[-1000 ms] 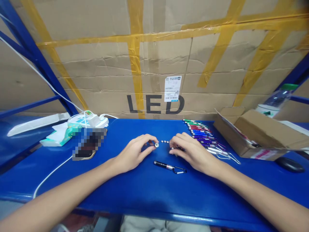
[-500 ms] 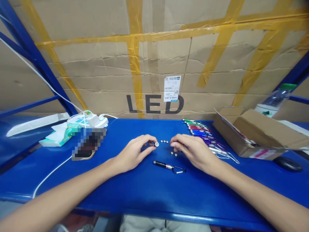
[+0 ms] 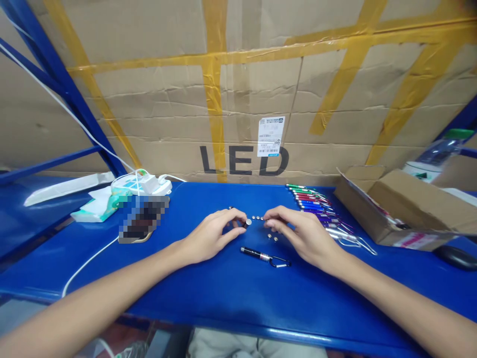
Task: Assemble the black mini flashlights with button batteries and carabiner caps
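Between thumb and fingers, my left hand [image 3: 216, 231] grips a small dark tube [image 3: 248, 222], its round silvery end facing me. A dark tip [image 3: 230, 208] shows above the knuckles; whether it belongs to this tube I cannot tell. My right hand [image 3: 298, 231] is pinched, fingertips by the right end of a short row of silver button cells [image 3: 258, 218]. What it holds, if anything, is hidden. Two more button cells [image 3: 273, 238] lie below these fingertips. Nearer to me, a black penlight [image 3: 255, 253] with a carabiner clip [image 3: 280, 263] rests on the blue table [image 3: 223, 298].
Several coloured penlights [image 3: 311, 204] lie in a row beyond my right hand. Right of them stand an open cardboard box [image 3: 417, 241], a black mouse-like object [image 3: 456, 257] and a bottle [image 3: 432, 154]. At left are a phone [image 3: 143, 221], tissues [image 3: 93, 206] and a power strip [image 3: 160, 186].
The view has shifted slightly. My left hand and the tube have come a little to the right, and the tube's end looks less hollow. My right fingertips have closed in on the row of button cells.
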`<control>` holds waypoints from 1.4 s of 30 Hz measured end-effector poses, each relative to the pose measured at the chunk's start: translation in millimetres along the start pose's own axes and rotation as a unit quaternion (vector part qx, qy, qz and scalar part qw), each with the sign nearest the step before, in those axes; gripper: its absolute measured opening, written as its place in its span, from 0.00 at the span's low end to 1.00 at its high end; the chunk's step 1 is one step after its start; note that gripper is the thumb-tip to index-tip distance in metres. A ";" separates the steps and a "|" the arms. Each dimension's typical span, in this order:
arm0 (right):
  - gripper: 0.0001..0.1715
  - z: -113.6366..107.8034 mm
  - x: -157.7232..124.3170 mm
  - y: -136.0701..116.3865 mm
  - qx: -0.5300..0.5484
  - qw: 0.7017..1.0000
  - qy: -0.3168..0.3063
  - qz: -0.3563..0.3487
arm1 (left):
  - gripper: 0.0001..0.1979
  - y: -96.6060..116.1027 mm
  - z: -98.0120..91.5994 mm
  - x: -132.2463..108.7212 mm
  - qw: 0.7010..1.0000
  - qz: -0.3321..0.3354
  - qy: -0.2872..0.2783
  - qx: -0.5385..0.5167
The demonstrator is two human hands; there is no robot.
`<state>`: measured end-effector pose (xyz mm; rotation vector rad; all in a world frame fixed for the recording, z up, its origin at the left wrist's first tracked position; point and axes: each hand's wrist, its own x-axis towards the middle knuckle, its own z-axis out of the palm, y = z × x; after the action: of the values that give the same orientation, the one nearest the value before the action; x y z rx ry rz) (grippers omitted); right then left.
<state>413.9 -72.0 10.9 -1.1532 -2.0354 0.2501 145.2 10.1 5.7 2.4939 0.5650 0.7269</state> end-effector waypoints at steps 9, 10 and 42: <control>0.08 7.3 -5.3 -14.8 0.010 0.997 0.030 -0.072 | 0.10 5.8 6.2 -0.2 0.999 -0.002 -0.029 -0.021; 0.08 8.0 -5.9 -15.3 0.012 0.997 0.025 -0.072 | 0.10 6.3 6.3 -0.3 0.999 -0.003 -0.030 -0.024; 0.06 2.7 -6.0 -19.6 -0.025 0.987 0.027 -0.158 | 0.10 14.4 3.0 -3.4 0.994 0.100 -0.019 -0.039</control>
<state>401.1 -87.5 15.8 -0.8407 -2.1488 0.0090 147.9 -4.2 10.0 2.5096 0.2692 0.7570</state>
